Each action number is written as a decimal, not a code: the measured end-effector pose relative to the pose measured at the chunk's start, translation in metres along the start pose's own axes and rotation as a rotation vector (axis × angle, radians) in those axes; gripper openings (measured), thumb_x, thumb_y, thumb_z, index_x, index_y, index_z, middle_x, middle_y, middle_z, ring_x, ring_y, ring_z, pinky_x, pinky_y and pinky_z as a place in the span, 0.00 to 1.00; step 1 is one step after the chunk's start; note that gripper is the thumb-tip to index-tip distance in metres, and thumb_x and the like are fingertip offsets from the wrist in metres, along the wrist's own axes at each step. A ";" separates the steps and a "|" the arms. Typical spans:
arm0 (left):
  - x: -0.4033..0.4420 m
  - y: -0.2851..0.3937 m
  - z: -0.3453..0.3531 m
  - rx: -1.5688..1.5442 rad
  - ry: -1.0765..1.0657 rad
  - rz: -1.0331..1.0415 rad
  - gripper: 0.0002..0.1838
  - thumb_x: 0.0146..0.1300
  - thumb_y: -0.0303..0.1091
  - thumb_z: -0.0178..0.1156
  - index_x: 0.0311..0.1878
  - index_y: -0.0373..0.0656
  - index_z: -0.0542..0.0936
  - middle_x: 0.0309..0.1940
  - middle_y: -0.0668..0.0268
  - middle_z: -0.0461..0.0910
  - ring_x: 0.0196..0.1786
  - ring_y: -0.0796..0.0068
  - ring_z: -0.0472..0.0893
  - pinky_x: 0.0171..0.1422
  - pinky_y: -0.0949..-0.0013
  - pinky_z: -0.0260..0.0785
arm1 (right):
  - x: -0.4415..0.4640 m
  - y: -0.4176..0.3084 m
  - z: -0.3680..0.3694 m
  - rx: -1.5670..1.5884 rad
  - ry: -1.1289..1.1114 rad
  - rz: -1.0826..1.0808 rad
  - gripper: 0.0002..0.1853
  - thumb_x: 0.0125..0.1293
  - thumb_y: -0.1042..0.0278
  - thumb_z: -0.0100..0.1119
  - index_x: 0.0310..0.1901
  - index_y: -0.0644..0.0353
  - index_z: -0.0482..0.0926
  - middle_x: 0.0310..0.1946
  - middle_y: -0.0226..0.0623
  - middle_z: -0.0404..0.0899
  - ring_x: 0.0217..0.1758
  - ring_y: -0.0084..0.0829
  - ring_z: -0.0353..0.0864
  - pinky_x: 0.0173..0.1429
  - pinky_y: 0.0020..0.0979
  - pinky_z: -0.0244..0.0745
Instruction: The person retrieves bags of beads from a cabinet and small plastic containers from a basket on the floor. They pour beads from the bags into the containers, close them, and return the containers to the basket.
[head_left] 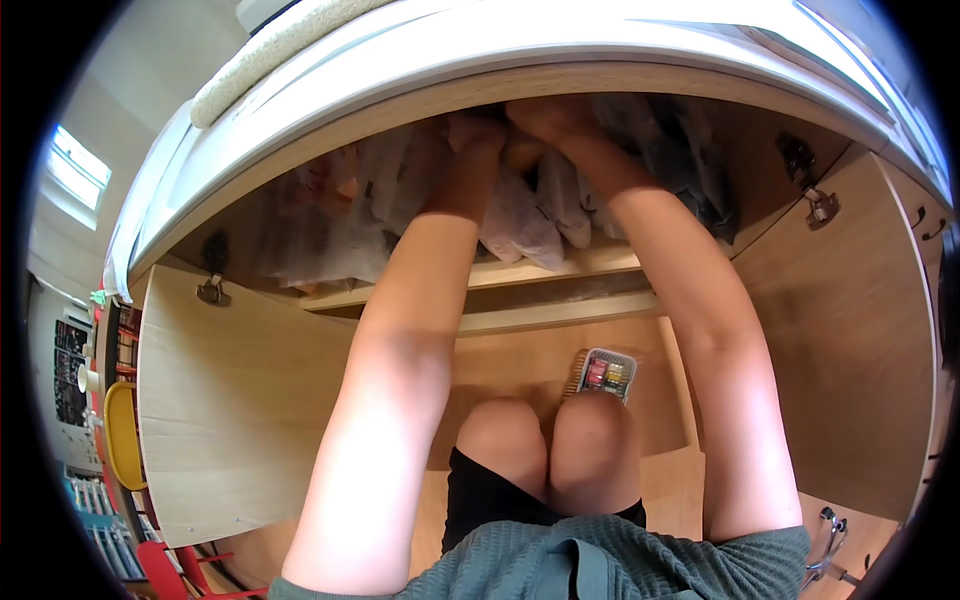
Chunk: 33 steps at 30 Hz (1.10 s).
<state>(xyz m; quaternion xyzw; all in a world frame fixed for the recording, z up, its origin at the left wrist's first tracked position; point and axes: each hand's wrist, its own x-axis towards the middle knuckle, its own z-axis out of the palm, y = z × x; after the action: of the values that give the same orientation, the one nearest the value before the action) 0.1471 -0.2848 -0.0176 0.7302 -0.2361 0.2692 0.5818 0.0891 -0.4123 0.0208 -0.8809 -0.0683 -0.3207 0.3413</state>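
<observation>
Both my arms reach into an open low cabinet, under its top edge. My left hand [478,130] is deep inside among pale plastic bags [515,225], in shadow, with its fingers hidden. Close beside it, my right hand [545,118] is also at the bags, its fingers out of sight behind the shadow and the cabinet's top edge. What either hand touches or holds cannot be made out. More clear and whitish bags fill the shelf [580,262] to both sides of my hands.
Cabinet doors stand open at left [230,400] and right [840,340]. On the floor by my knees is a small basket [610,368] with colourful packets. A rolled cream cloth [270,60] lies on top. A yellow chair [122,435] and red chair [165,572] are at far left.
</observation>
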 end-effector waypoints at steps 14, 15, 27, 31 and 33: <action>0.011 0.060 -0.049 0.594 -0.124 0.453 0.17 0.61 0.39 0.69 0.51 0.43 0.85 0.47 0.59 0.86 0.53 0.59 0.82 0.57 0.60 0.75 | -0.030 -0.005 -0.057 0.658 -0.336 0.071 0.26 0.61 0.75 0.68 0.62 0.61 0.76 0.52 0.41 0.82 0.55 0.36 0.82 0.57 0.36 0.82; 0.010 0.063 -0.047 0.490 -0.289 0.119 0.19 0.59 0.40 0.70 0.52 0.43 0.84 0.48 0.59 0.85 0.53 0.59 0.82 0.57 0.60 0.75 | -0.032 -0.008 -0.054 0.639 -0.316 -0.035 0.28 0.59 0.76 0.69 0.62 0.60 0.75 0.52 0.41 0.82 0.55 0.37 0.81 0.57 0.36 0.82; 0.037 0.047 -0.069 0.150 -0.430 -0.294 0.19 0.62 0.29 0.66 0.56 0.41 0.79 0.41 0.62 0.82 0.40 0.68 0.81 0.38 0.68 0.74 | -0.047 -0.019 -0.012 -0.044 -0.112 -0.133 0.40 0.49 0.46 0.72 0.64 0.54 0.74 0.59 0.49 0.79 0.63 0.50 0.76 0.67 0.44 0.71; 0.031 0.050 -0.072 0.116 -0.360 -0.396 0.19 0.62 0.26 0.65 0.57 0.40 0.77 0.38 0.62 0.81 0.35 0.71 0.80 0.32 0.71 0.74 | -0.055 -0.031 -0.012 0.109 -0.138 -0.013 0.40 0.47 0.48 0.76 0.62 0.57 0.75 0.57 0.49 0.79 0.63 0.51 0.76 0.67 0.44 0.71; 0.028 0.050 -0.070 0.082 -0.343 -0.449 0.20 0.63 0.24 0.64 0.58 0.39 0.76 0.37 0.63 0.80 0.33 0.72 0.80 0.29 0.73 0.74 | -0.057 -0.031 -0.002 0.168 -0.029 -0.053 0.39 0.46 0.50 0.77 0.60 0.58 0.76 0.57 0.49 0.79 0.63 0.51 0.76 0.68 0.44 0.71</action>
<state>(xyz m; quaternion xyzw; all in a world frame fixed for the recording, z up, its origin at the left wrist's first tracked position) 0.1264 -0.2276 0.0501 0.8221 -0.1524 0.0158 0.5484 0.0327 -0.3845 0.0038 -0.8515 -0.1233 -0.3101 0.4044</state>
